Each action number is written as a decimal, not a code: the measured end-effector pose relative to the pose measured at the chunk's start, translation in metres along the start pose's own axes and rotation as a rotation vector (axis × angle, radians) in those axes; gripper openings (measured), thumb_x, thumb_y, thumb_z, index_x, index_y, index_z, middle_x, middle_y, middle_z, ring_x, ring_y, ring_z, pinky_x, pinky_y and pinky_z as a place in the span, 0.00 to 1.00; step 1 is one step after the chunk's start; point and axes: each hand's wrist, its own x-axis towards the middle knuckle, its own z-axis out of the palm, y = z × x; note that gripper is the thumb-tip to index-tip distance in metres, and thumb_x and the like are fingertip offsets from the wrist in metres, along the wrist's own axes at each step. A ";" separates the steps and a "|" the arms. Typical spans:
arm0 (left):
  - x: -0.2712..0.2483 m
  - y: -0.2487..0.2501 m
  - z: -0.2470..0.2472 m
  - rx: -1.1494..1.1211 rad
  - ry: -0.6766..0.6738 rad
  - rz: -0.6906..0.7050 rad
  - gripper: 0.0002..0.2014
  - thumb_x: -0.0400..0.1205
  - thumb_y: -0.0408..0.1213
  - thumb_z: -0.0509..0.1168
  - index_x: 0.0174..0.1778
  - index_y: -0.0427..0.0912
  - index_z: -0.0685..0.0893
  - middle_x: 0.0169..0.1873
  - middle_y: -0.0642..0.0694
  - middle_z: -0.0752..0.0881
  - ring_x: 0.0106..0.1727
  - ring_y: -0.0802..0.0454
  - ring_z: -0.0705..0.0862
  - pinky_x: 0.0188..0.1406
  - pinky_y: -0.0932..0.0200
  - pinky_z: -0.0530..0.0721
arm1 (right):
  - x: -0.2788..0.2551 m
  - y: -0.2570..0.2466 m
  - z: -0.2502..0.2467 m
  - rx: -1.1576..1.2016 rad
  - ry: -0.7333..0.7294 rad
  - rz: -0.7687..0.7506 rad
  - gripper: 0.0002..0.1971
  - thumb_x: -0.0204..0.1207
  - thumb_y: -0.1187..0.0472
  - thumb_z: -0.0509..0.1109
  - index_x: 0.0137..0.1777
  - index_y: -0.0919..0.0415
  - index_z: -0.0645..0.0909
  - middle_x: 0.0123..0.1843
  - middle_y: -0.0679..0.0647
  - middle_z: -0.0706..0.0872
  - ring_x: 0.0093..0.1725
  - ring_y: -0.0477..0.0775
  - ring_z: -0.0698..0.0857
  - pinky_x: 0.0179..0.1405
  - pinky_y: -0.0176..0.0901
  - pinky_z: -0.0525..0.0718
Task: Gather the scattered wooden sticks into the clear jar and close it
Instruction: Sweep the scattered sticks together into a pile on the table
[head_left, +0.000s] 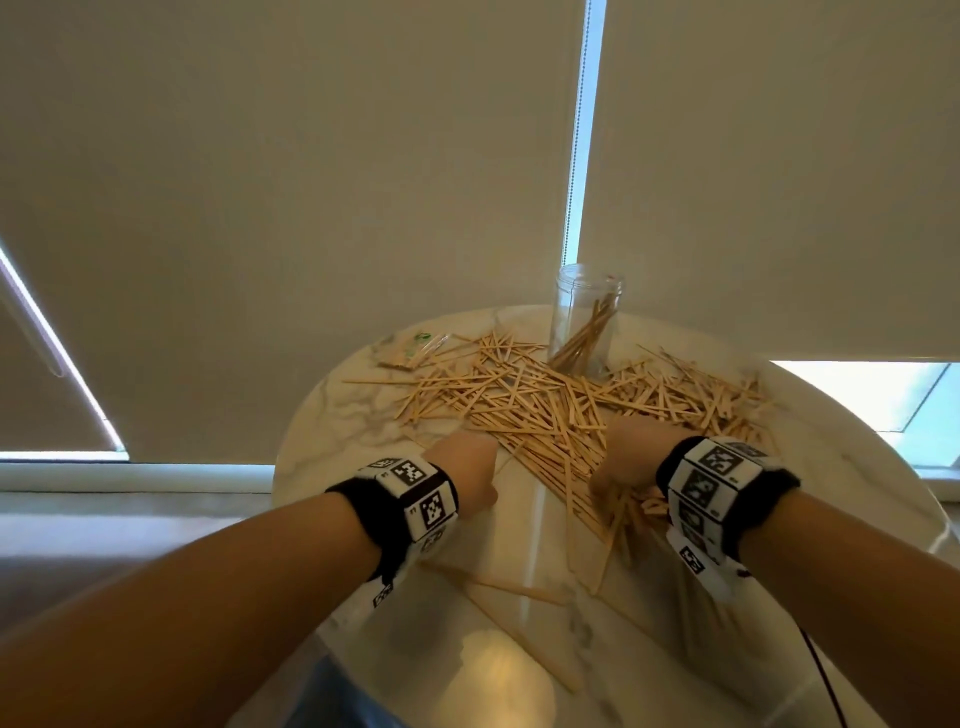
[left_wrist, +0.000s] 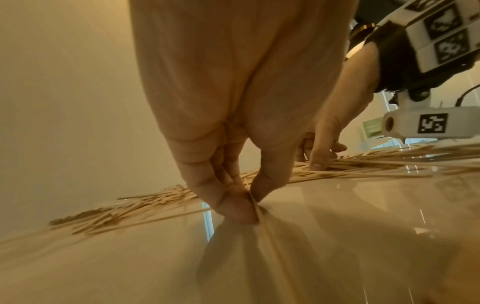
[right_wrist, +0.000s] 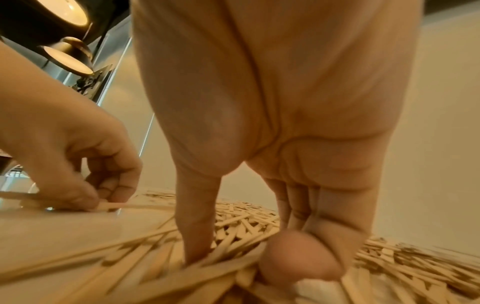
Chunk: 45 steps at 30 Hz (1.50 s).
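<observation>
Many thin wooden sticks lie scattered across a round marble table. Behind the pile a clear jar stands upright and uncapped, several sticks leaning inside it. My left hand is at the pile's near left edge. In the left wrist view its thumb and forefinger pinch a stick against the tabletop. My right hand is down in the near right part of the pile. Its thumb and curled fingers dig into the sticks and grip a bunch. I see no lid.
A clear packet with green print lies at the back left of the table. A few loose sticks lie near the front edge. Closed roller blinds hang right behind the table. A black cable runs off at the lower right.
</observation>
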 end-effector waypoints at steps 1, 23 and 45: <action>0.003 -0.001 0.000 -0.019 0.001 -0.026 0.17 0.82 0.37 0.66 0.29 0.43 0.70 0.28 0.47 0.72 0.30 0.50 0.75 0.33 0.56 0.73 | 0.001 -0.001 0.001 0.002 0.004 -0.003 0.21 0.78 0.47 0.75 0.59 0.65 0.86 0.49 0.55 0.86 0.46 0.52 0.83 0.34 0.37 0.79; 0.023 0.003 -0.003 -0.779 0.107 -0.104 0.22 0.90 0.51 0.52 0.56 0.36 0.84 0.32 0.47 0.80 0.32 0.51 0.79 0.37 0.57 0.80 | 0.007 0.006 0.001 0.104 0.027 0.055 0.09 0.81 0.58 0.70 0.45 0.63 0.86 0.41 0.54 0.83 0.39 0.51 0.81 0.28 0.35 0.77; 0.046 0.054 -0.032 -1.172 0.278 0.112 0.24 0.87 0.59 0.54 0.51 0.43 0.86 0.40 0.42 0.89 0.39 0.46 0.87 0.54 0.42 0.87 | -0.007 -0.015 -0.028 0.621 0.404 -0.276 0.06 0.81 0.62 0.68 0.51 0.56 0.87 0.39 0.51 0.91 0.39 0.50 0.91 0.46 0.49 0.92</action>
